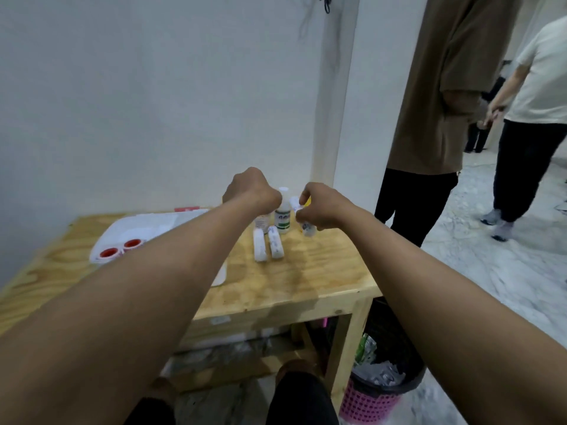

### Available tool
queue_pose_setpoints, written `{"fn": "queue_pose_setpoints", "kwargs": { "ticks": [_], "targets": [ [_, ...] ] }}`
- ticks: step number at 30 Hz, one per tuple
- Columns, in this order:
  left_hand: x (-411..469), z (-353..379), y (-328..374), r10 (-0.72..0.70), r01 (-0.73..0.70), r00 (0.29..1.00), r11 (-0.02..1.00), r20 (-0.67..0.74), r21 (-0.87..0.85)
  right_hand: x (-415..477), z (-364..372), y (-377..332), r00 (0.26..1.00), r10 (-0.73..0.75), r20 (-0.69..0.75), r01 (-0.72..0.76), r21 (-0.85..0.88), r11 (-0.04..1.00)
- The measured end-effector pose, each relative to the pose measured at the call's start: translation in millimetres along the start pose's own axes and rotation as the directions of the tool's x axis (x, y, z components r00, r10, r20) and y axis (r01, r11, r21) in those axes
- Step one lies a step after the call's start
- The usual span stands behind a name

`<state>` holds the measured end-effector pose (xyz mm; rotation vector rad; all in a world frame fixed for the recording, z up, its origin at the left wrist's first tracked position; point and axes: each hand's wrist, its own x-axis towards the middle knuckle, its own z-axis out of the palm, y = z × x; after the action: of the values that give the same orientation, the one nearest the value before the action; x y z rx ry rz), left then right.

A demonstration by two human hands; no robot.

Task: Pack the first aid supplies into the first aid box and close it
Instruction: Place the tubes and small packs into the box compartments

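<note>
The white first aid box (122, 231) lies open on the left of the wooden table (306, 277), with two red-centred tape rolls (121, 248) inside. Two white bandage rolls (268, 246) lie side by side on the table. Behind them stands a white bottle with a green label (283, 214). My left hand (250, 191) is curled over another small bottle (262, 223), mostly hiding it. My right hand (319, 210) grips a small white bottle (307, 228), with something yellow showing behind the fingers.
Two people stand at the right, one in a brown shirt (441, 102) close to the table's far corner. A pink basket with a black bag (380, 381) sits under the table's right end. The white wall runs behind the table.
</note>
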<state>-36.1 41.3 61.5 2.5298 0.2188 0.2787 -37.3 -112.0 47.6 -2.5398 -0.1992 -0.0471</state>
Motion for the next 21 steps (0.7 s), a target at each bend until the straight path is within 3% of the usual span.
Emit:
{"fn": "queue_pose_setpoints", "kwargs": {
  "ticks": [9, 21],
  "targets": [
    [-8.3, -89.5, -73.2, -0.13, 0.127, 0.989, 0.991, -0.068, -0.05, -1.4, 22.3, -88.4, 0.995, -0.099, 0.021, 0.098, 0.025, 0.995],
    [-16.4, -140.0, -168.5, -0.286, 0.287, 0.948, 0.958, -0.142, -0.011, 4.1, 80.3, -179.5, 0.965, -0.146, 0.219, 0.118, 0.136, 0.984]
  ]
}}
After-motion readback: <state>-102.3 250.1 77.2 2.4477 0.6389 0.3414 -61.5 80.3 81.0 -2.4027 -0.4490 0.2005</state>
